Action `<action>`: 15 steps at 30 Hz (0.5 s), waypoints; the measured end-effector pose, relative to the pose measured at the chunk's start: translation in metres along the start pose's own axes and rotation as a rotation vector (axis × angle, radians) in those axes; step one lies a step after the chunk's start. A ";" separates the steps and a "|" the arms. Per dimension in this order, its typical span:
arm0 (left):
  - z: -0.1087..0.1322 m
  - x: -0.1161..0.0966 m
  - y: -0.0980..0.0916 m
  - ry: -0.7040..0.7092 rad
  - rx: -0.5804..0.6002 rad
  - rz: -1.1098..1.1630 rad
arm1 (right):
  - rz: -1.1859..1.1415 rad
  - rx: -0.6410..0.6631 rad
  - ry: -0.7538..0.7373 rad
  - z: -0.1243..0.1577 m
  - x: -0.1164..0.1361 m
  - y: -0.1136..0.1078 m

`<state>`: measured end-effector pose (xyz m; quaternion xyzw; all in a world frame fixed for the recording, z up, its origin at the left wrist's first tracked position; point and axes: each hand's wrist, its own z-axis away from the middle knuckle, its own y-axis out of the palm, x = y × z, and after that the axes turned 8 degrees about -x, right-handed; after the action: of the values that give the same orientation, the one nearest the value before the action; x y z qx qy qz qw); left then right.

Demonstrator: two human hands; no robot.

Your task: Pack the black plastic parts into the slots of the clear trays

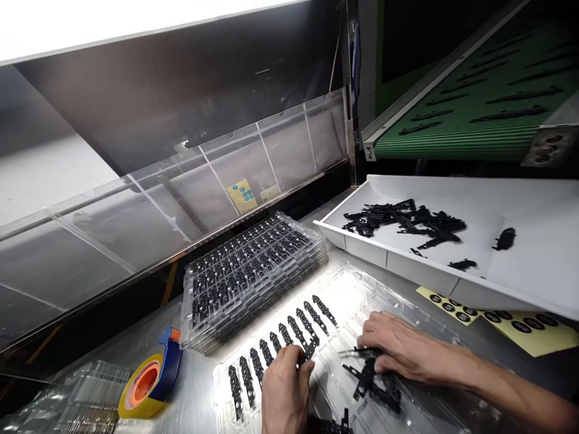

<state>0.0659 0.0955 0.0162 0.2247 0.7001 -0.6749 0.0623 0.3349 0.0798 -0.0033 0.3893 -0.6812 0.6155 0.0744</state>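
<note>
A clear plastic tray point(332, 361) lies in front of me, with a row of narrow black plastic parts point(275, 342) in its far slots. My left hand point(286, 386) is closed at the near side of this row, thumb and finger pinched around the end of a black part. To the right, my right hand point(400, 348) reaches over the tray, its fingers curled on a blurred black part. Under and beside it lie loose black parts point(373, 386) in a small heap. Another dark part shows at the bottom edge, partly hidden by my left hand.
Behind stands a stack of filled clear trays point(253, 319). At left are a tape dispenser point(151, 380) and clear packaging point(85, 398). A white bin point(479, 205) with black parts sits right, below a green conveyor belt point(456, 144). Yellow sticker sheets point(534, 337) lie before the bin.
</note>
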 end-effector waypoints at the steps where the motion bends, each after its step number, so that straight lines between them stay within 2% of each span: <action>1: -0.002 -0.002 -0.001 -0.021 -0.033 0.077 | 0.002 -0.002 -0.017 0.003 -0.001 0.000; 3: -0.011 -0.012 -0.002 -0.044 -0.101 0.189 | -0.009 -0.014 -0.014 0.006 0.002 -0.005; 5: -0.027 -0.031 0.000 -0.062 -0.126 0.223 | -0.052 -0.044 0.055 0.005 0.008 -0.014; 7: -0.046 -0.051 0.007 -0.086 -0.110 0.231 | -0.110 -0.064 0.146 0.004 0.015 -0.026; 10: -0.073 -0.074 0.023 -0.158 -0.080 0.273 | -0.188 -0.028 0.223 0.005 0.017 -0.045; 12: -0.087 -0.082 0.036 -0.241 -0.054 0.316 | -0.211 -0.010 0.259 0.004 0.011 -0.057; 15: -0.102 -0.087 0.053 -0.356 0.003 0.343 | -0.207 -0.069 0.367 -0.008 -0.003 -0.071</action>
<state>0.1866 0.1736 0.0101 0.2180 0.6287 -0.6844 0.2981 0.3779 0.0930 0.0524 0.3359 -0.6332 0.6416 0.2732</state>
